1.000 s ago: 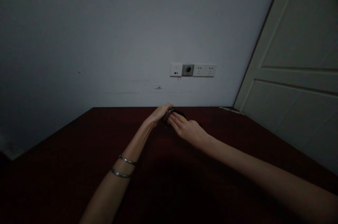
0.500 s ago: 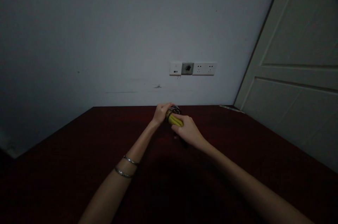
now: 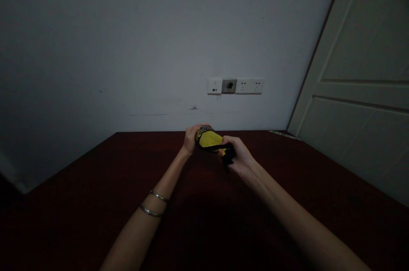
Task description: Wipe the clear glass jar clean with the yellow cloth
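Note:
Both hands hold one small yellow thing with black edging (image 3: 211, 139) above the dark red table; its exact kind I cannot make out. Its left end has a dark, shiny, patterned rim. My left hand (image 3: 191, 138) is closed around that end, its fingers partly hidden behind it. At the right end, my right hand (image 3: 238, 151) pinches the yellow part together with a black strip. A loose black piece (image 3: 228, 158) hangs below the right hand's fingers. Two silver bangles (image 3: 150, 210) circle my left forearm.
The dark red table (image 3: 134, 168) reaches back to a pale wall (image 3: 143, 49). A row of white sockets and a grey switch plate (image 3: 229, 86) sits on the wall. A panelled door (image 3: 358, 70) stands at the right, near a thin strip (image 3: 284, 135) on the table's back corner.
My right hand has moved slightly right, away from my left. More of the yellow surface shows, and the black edging and hanging black piece are now visible. The view has shifted a little.

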{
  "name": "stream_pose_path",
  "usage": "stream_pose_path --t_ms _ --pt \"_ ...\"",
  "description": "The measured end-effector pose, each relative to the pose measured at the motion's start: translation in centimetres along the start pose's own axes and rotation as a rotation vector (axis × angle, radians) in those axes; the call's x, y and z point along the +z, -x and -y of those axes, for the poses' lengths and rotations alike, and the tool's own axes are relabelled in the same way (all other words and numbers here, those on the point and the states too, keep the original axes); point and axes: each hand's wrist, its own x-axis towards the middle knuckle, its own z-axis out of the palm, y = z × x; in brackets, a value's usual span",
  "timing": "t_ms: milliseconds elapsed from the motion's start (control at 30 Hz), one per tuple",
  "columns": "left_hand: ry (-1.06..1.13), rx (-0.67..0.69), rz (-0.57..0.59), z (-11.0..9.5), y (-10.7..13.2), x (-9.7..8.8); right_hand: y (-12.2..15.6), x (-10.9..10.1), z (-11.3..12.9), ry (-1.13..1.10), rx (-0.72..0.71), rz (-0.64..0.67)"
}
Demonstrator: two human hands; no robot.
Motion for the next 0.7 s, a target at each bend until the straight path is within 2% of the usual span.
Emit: stream_pose_path --t_ms 133,200,233,300,333,433,533,600,700 --pt "0.118 -0.082 -0.185 0.6 -0.8 -0.7 1.0 0.3 1.4 -0.013 0.043 0.064" --pt "0.130 -0.094 -0.267 0.9 -0.9 -1.1 1.8 0.5 2.5 0.060 -0.038 0.144" --pt "0.134 -0.121 -0.264 1.0 -0.9 -1.3 2.1 0.5 3.1 0.095 -0.106 0.172" --pt "0.156 -0.254 -0.183 0.9 -0.7 -1.6 2.5 0.3 4.0 0.202 -0.290 0.178" --pt "0.170 -0.347 -0.121 0.7 -0.6 -1.7 2.4 -0.1 4.4 0.274 -0.402 0.130" --pt "0.179 -0.600 0.072 0.1 -0.4 -1.8 1.5 -1.7 5.0 0.622 -0.646 0.005" --pt "0.162 -0.774 0.268 -0.4 -0.4 -1.7 0.1 -3.6 4.9 0.926 -0.859 -0.049" --pt "0.161 -0.843 0.385 -0.6 -0.3 -1.4 -0.6 -4.3 4.6 1.093 -0.986 0.020" --pt "0.160 -0.889 0.516 -0.9 -0.1 -0.8 -1.0 -4.2 3.9 1.289 -1.135 0.263"
